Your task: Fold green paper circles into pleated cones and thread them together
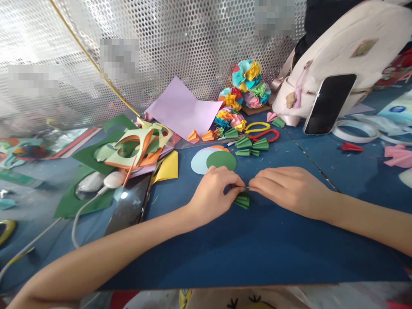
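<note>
A perforated metal screen, silvery and glinting, rises behind a smooth dark-blue worktop, where a person works with both hands. A pale, soft-looking backpack stands at the back, a glossy black phone leaning on it, near a flat lilac sheet with one point raised. The left hand has thumb and forefinger pinched at the narrow end of a pleated green piece; the right hand meets it with fingertips drawn together, though whether they grip anything cannot be told. Ruffled, many-coloured paper balls cluster near the screen. Thin round discs, one green overlapping one pale blue, lie just beyond the left hand, and fan-folded green pieces rest by red-handled scissors. Smallest in focus is the pleated green piece, crisp-ridged and flared below the left thumb; the step in hand appears to be work on its gathered end, and the next move seems to call for a steady pinch that leaves the folds uncrushed
</note>
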Tool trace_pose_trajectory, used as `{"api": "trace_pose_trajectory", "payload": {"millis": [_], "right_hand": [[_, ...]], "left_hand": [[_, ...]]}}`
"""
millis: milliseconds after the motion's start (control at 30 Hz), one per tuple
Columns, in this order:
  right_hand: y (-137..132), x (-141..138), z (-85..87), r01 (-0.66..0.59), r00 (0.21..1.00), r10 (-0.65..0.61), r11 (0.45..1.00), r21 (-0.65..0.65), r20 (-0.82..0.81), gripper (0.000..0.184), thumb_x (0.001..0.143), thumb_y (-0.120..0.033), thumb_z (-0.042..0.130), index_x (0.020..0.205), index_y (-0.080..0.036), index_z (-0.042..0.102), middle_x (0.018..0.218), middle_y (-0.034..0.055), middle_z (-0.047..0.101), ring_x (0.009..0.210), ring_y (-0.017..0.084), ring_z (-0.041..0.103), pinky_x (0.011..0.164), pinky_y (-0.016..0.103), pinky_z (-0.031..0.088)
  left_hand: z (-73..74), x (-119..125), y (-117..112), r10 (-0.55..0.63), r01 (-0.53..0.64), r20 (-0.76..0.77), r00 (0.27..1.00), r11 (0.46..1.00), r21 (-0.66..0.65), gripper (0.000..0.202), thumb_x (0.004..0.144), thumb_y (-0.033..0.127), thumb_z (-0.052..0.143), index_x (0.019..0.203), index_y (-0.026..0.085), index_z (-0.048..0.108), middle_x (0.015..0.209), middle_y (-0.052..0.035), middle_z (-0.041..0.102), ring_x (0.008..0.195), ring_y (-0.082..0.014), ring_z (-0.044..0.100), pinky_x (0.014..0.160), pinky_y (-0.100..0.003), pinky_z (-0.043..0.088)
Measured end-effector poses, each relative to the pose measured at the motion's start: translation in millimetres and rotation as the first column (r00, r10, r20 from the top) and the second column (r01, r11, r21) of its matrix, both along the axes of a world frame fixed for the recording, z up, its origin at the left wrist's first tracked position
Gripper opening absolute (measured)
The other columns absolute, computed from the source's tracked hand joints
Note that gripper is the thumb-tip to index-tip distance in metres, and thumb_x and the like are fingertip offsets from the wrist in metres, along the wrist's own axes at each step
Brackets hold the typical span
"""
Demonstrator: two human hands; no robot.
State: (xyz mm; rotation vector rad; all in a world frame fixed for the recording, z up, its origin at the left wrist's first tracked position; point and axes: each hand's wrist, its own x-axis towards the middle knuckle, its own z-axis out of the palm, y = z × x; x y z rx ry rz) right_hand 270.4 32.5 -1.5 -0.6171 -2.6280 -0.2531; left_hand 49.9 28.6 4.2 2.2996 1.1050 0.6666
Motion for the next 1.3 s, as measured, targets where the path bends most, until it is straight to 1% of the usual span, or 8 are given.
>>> {"api": "trace_pose_trajectory", "payload": {"millis": [100, 233, 367, 867, 967, 1067, 1133, 1300], "right_hand": [[3.2, 3.1, -2.0, 0.011, 1.000, -0.011, 1.000, 0.012, 0.000, 0.017, 0.097, -0.016, 0.044, 0.095, -0.015, 0.061, 0.083, 0.0068, 0.067, 0.075, 0.018, 0.063, 0.068, 0.030, 0.046], [2.8, 3.9, -4.1, -0.015, 1.000, 0.014, 0.999, -0.037, -0.022, 0.019, 0.096, -0.010, 0.042, 0.094, -0.013, 0.060, 0.079, 0.0056, 0.066, 0.071, 0.017, 0.062, 0.065, 0.029, 0.043], [1.6, 3.7, -5.9, -0.044, 0.998, 0.040, 0.997, -0.066, -0.054, 0.020, 0.096, -0.009, 0.040, 0.093, -0.015, 0.059, 0.074, 0.0027, 0.063, 0.064, 0.015, 0.058, 0.060, 0.028, 0.040], [1.3, 2.1, -0.5, -0.090, 0.996, 0.090, 0.996, 0.013, 0.004, 0.026, 0.100, -0.015, 0.034, 0.096, -0.019, 0.059, 0.079, 0.0032, 0.065, 0.072, 0.016, 0.059, 0.068, 0.030, 0.045], [1.5, 2.4, -0.7, -0.089, 0.996, 0.089, 0.995, 0.041, 0.011, 0.026, 0.100, -0.016, 0.034, 0.095, -0.020, 0.059, 0.078, 0.0029, 0.065, 0.071, 0.015, 0.059, 0.068, 0.029, 0.046], [2.0, 1.7, -1.3, -0.100, 0.995, 0.099, 0.992, 0.072, 0.011, 0.025, 0.100, -0.015, 0.035, 0.094, -0.018, 0.059, 0.078, 0.0034, 0.065, 0.072, 0.016, 0.059, 0.067, 0.030, 0.046], [1.9, 0.8, -1.8, -0.095, 0.995, 0.094, 0.992, 0.080, 0.017, 0.025, 0.100, -0.015, 0.035, 0.094, -0.018, 0.059, 0.078, 0.0036, 0.065, 0.072, 0.016, 0.059, 0.067, 0.030, 0.046], [0.9, -0.5, -4.0, -0.064, 0.998, 0.065, 0.996, 0.058, -0.014, 0.021, 0.099, -0.013, 0.039, 0.094, -0.015, 0.059, 0.080, 0.0050, 0.067, 0.072, 0.016, 0.060, 0.066, 0.030, 0.047]], "left_hand": [[-0.5, -0.7, 1.1, 0.024, -0.022, 0.044, 0.999, 0.999, -0.046, 0.015, 0.083, 0.009, 0.061, 0.075, 0.020, 0.069, 0.074, 0.0017, 0.069, 0.075, -0.0156, 0.058, 0.082, -0.034, 0.041], [-1.1, -1.1, 2.1, 0.096, -0.060, 0.144, 0.985, 0.970, -0.235, 0.010, 0.079, 0.012, 0.064, 0.073, 0.017, 0.071, 0.072, -0.0006, 0.070, 0.072, -0.0143, 0.061, 0.071, -0.028, 0.047], [-1.3, -0.4, 2.1, 0.107, -0.033, 0.183, 0.977, 0.930, -0.367, 0.011, 0.076, 0.011, 0.063, 0.069, 0.015, 0.071, 0.068, -0.0016, 0.069, 0.065, -0.0125, 0.060, 0.062, -0.024, 0.048], [-0.2, -3.5, 3.5, 0.112, 0.004, 0.209, 0.971, 0.875, -0.485, 0.008, 0.073, 0.017, 0.072, 0.066, 0.014, 0.069, 0.067, -0.0018, 0.069, 0.058, -0.0103, 0.057, 0.055, -0.022, 0.045], [0.2, -4.4, 2.7, 0.086, 0.001, 0.184, 0.979, 0.905, -0.426, 0.008, 0.074, 0.017, 0.072, 0.068, 0.015, 0.069, 0.069, -0.0006, 0.070, 0.061, -0.0115, 0.058, 0.060, -0.024, 0.045], [1.9, -4.8, 1.7, 0.025, -0.012, 0.072, 0.997, 0.986, -0.168, 0.010, 0.076, 0.015, 0.072, 0.067, 0.018, 0.068, 0.069, 0.0023, 0.070, 0.067, -0.0130, 0.058, 0.074, -0.030, 0.042], [3.2, -4.7, 0.9, -0.006, 0.006, -0.013, 1.000, 1.000, -0.019, 0.012, 0.079, 0.014, 0.070, 0.069, 0.019, 0.066, 0.069, 0.0031, 0.068, 0.070, -0.0135, 0.057, 0.079, -0.033, 0.038], [5.6, -3.8, -1.5, -0.047, 0.048, -0.070, 0.996, 0.999, 0.021, 0.015, 0.087, 0.009, 0.058, 0.078, 0.018, 0.066, 0.075, 0.0021, 0.068, 0.076, -0.0143, 0.057, 0.080, -0.034, 0.035]]}}
